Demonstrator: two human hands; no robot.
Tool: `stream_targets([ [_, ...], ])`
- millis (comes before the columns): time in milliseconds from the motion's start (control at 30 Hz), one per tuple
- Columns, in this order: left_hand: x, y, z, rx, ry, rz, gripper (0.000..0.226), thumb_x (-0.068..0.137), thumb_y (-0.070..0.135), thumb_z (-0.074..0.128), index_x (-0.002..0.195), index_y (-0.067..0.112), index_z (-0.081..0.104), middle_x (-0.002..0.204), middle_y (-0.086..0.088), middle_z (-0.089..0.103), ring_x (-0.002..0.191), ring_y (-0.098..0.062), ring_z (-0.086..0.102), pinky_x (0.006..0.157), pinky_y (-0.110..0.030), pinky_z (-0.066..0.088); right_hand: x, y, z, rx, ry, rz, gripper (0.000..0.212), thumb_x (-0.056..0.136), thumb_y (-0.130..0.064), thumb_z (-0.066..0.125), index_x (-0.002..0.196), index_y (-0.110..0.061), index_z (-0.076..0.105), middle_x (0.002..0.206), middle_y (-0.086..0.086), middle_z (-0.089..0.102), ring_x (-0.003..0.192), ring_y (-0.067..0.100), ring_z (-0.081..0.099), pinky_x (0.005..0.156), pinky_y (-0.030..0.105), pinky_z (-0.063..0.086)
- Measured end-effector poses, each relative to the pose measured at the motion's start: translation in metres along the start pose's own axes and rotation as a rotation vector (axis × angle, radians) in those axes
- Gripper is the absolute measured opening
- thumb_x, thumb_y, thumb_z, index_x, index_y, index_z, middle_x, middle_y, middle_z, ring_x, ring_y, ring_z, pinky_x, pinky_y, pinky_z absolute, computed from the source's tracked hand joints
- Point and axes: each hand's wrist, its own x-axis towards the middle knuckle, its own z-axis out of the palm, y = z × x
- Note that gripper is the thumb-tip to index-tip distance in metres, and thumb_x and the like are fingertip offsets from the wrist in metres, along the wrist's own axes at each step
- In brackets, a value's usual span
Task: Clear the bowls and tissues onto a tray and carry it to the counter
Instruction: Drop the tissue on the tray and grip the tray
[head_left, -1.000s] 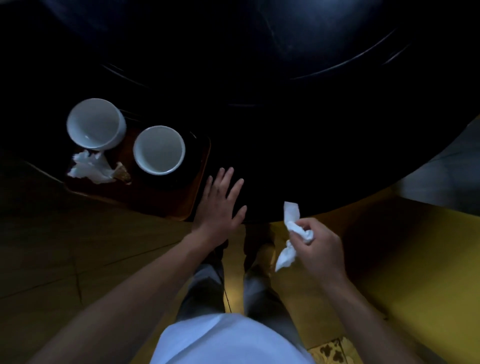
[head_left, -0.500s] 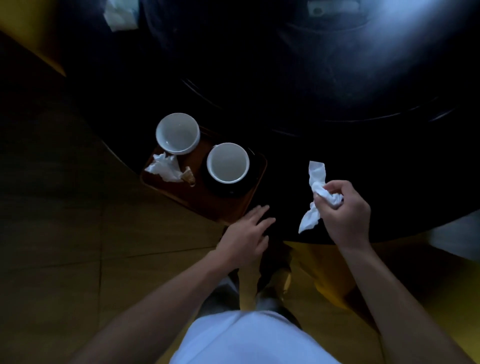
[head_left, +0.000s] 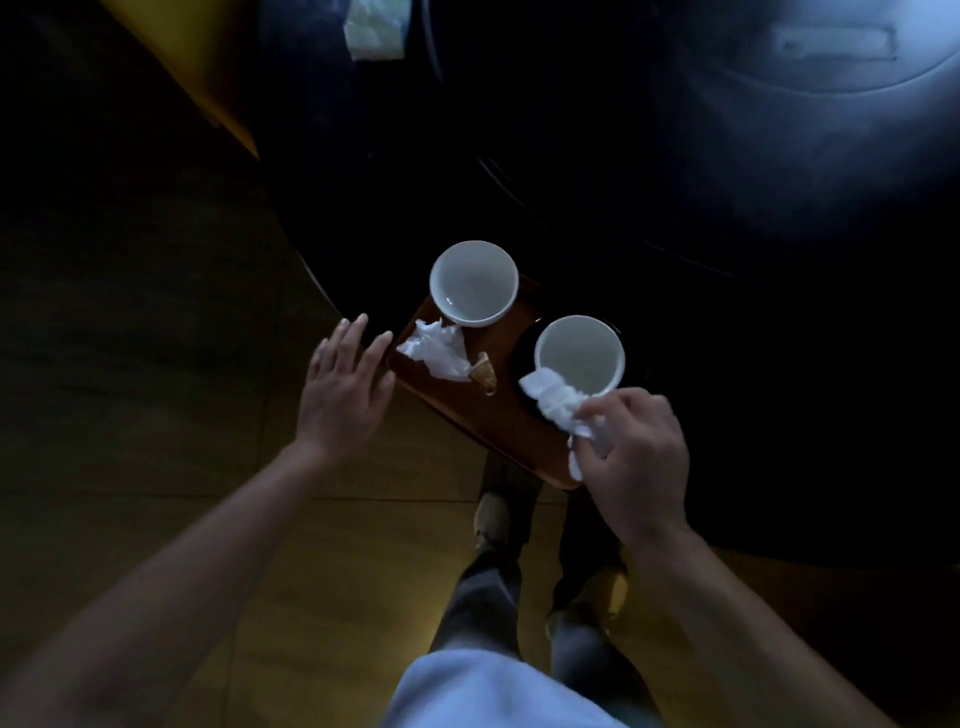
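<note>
Brown tray (head_left: 511, 415) on dark table (head_left: 779, 364) edge, carrying two white bowls (head_left: 474, 283) (head_left: 579, 356), crumpled tissue (head_left: 435, 349). Second tissue (head_left: 563, 410) pinched in right hand (head_left: 636, 462) over tray's near corner. Left hand (head_left: 345, 387) flat, fingers spread, beside tray. No legible writing anywhere.

Bowls: two, both white, one (head_left: 474, 283) at the tray's (head_left: 511, 421) far corner, one (head_left: 579, 355) at its right edge. Tissues: three, one (head_left: 435, 349) at the tray's left edge, one (head_left: 563, 410) over its right edge, one (head_left: 375, 28) on the table's (head_left: 727, 260) far edge. Trays: one.
</note>
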Motion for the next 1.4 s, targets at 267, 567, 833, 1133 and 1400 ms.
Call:
stream_targets([
  [267,0.064,-0.033,0.018,0.051,-0.108,0.017,0.055,0.105,0.054,0.022,0.154,0.033,0.037,0.168,-0.010,0.022,0.157,-0.033,0.011,0.126,-0.051,0.012,-0.030,-0.024,0.071,-0.055,-0.195,0.169,0.030,0.075,-0.006,0.081,0.101,-0.018,0.073,0.090,0.001,0.063,0.075,0.020,0.064,0.062,0.023,0.044],
  [567,0.078,-0.031,0.028,-0.017,-0.072,0.092,0.052,0.105,0.053,0.032,0.147,0.028,0.051,0.164,-0.014,0.032,0.154,-0.036,0.019,0.124,-0.053,0.016,-0.038,-0.033,0.052,-0.200,-0.326,0.268,0.043,0.090,-0.028,0.061,0.132,-0.022,0.062,0.122,-0.001,0.067,0.104,0.021,0.058,0.085,0.039,0.050],
  [833,0.111,-0.017,0.021,-0.077,-0.004,0.138,0.052,0.104,0.041,0.047,0.149,0.015,0.046,0.125,-0.019,0.058,0.109,-0.037,0.055,0.085,-0.048,0.048,-0.009,0.020,0.038,0.019,-0.180,0.831,0.042,0.100,-0.027,0.054,0.139,-0.013,0.052,0.132,0.009,0.057,0.119,0.030,0.056,0.093,0.040,0.046],
  [1133,0.117,0.003,0.019,-0.232,-0.033,0.041,0.039,0.101,0.031,0.059,0.136,0.013,0.060,0.114,-0.014,0.068,0.096,-0.034,0.068,0.074,-0.040,0.048,0.007,0.021,0.052,0.061,-0.199,0.988,0.040,0.092,-0.021,0.071,0.129,-0.014,0.058,0.117,0.010,0.068,0.109,0.031,0.064,0.085,0.037,0.051],
  [1400,0.121,0.017,0.014,-0.205,-0.108,-0.021,0.019,0.099,0.021,0.059,0.110,0.007,0.062,0.093,-0.014,0.071,0.081,-0.033,0.068,0.069,-0.044,0.052,0.020,0.029,0.044,-0.123,-0.427,0.989,0.014,0.093,-0.026,0.065,0.099,-0.013,0.065,0.091,0.010,0.066,0.082,0.030,0.063,0.068,0.035,0.054],
])
